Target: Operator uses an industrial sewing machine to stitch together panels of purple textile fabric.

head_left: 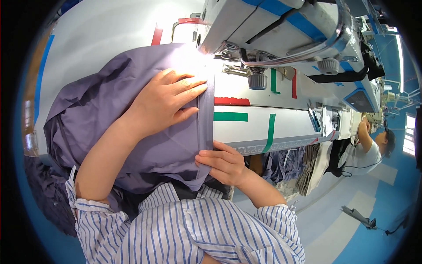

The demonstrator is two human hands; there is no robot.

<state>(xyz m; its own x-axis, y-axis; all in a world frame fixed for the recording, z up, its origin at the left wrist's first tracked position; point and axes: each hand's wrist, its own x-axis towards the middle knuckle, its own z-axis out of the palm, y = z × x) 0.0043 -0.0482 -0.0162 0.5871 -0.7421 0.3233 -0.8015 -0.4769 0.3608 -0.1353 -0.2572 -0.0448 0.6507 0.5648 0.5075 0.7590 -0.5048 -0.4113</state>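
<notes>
Your right hand (224, 165) pinches the near end of the folded edge of the grey-purple fabric (110, 114) at the table's front. Your left hand (165, 103) lies flat and open on the cloth farther up, fingertips touching that same fold. The fold's long axis runs straight away from you toward the sewing machine (281, 31), your left hand nearer its needle.
</notes>
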